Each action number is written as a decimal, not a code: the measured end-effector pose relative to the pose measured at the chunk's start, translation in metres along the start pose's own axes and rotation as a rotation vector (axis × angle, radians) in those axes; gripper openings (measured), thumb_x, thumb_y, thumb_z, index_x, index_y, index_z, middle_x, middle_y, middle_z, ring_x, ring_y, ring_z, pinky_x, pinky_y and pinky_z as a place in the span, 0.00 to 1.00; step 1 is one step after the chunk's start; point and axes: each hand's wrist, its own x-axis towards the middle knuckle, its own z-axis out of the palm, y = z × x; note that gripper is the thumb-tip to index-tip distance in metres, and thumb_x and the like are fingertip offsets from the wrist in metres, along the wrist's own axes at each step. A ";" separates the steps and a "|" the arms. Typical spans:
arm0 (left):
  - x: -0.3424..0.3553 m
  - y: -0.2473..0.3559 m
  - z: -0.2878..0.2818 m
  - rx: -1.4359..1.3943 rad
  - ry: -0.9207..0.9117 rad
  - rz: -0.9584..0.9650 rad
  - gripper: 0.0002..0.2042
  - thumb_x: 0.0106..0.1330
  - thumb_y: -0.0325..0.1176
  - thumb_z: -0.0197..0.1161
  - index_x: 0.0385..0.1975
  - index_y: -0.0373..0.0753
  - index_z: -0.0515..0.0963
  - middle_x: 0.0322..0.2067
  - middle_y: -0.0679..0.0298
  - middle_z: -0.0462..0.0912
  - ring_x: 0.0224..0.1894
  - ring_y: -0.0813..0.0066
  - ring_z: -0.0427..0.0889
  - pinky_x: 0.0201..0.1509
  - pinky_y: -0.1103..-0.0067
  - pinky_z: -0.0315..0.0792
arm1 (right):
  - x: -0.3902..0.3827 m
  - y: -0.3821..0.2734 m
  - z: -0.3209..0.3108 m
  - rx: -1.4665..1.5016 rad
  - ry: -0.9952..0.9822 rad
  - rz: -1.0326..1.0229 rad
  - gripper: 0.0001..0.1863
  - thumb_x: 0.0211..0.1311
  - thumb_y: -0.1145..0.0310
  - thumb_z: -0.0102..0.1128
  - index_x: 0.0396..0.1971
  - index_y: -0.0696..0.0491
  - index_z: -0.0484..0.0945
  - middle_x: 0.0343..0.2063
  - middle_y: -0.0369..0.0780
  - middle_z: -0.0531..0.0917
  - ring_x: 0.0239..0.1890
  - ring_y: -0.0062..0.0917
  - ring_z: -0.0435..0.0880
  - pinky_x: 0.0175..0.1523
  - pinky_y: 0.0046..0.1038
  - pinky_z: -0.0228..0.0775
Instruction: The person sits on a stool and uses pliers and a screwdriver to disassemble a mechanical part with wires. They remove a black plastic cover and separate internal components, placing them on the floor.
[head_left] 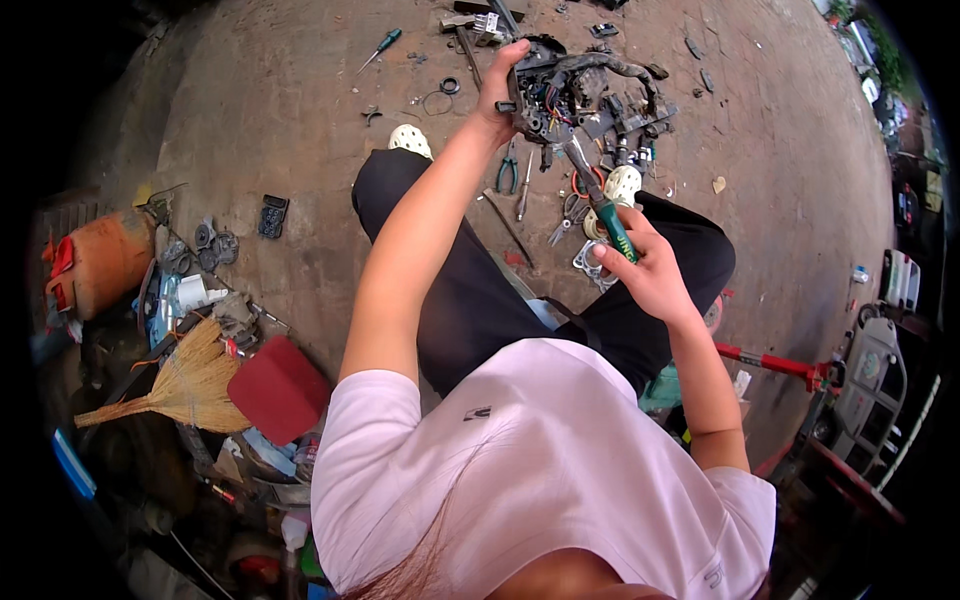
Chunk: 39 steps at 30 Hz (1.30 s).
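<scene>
Taking the middle of the view as the clock's centre, the brown floor [290, 120] spreads widest. A grey vehicle [868, 385] stands at the far edge between three and four o'clock. An orange tank [110, 258] lies at nine o'clock, with a straw broom [190, 380] at eight and, just beside its bristles, a dark red panel [280, 390].

A grimy black machine part [585, 90], with bundled wires showing inside, is held up at one o'clock. The left hand [497, 92] clasps its nearer left side, thumb against the edge; the other fingers are mostly hidden. The right hand [652, 262], at about half past two, is closed around the green handle of a metal-ended tool [605, 210]. The tool's tip points at the part's lower side; whether they touch, I cannot tell.

Smaller things lie on the floor: a screwdriver [380, 50] at eleven o'clock, a black keypad [272, 215] at ten, green-handled pliers [508, 170] at twelve and, beyond them, a dark ring [450, 86].
</scene>
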 end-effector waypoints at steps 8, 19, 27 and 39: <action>0.006 0.004 -0.010 0.043 -0.036 0.151 0.24 0.62 0.49 0.54 0.45 0.32 0.78 0.37 0.60 0.84 0.34 0.74 0.83 0.37 0.77 0.78 | 0.023 0.004 0.028 -0.185 0.234 -0.129 0.15 0.55 0.67 0.67 0.26 0.66 0.78 0.55 0.54 0.72 0.53 0.42 0.75 0.56 0.33 0.66; -0.019 0.007 -0.010 0.355 0.033 0.215 0.17 0.56 0.39 0.66 0.38 0.33 0.76 0.33 0.64 0.81 0.32 0.79 0.79 0.38 0.81 0.73 | 0.024 0.008 0.032 -0.464 0.178 -0.093 0.16 0.55 0.69 0.64 0.39 0.65 0.76 0.57 0.57 0.68 0.55 0.51 0.71 0.59 0.39 0.66; -0.028 -0.002 -0.022 0.581 -0.022 0.207 0.17 0.56 0.40 0.67 0.37 0.33 0.77 0.33 0.66 0.81 0.31 0.81 0.78 0.38 0.82 0.72 | 0.026 0.015 0.024 -0.681 0.033 -0.124 0.15 0.56 0.67 0.63 0.33 0.66 0.77 0.36 0.51 0.76 0.41 0.46 0.76 0.47 0.42 0.69; -0.035 0.003 -0.031 0.280 -0.003 -0.096 0.24 0.63 0.49 0.56 0.43 0.30 0.77 0.35 0.55 0.84 0.33 0.71 0.84 0.36 0.76 0.79 | 0.025 0.038 0.020 -0.017 -0.195 0.017 0.12 0.62 0.66 0.61 0.27 0.61 0.75 0.27 0.40 0.75 0.29 0.25 0.71 0.36 0.29 0.65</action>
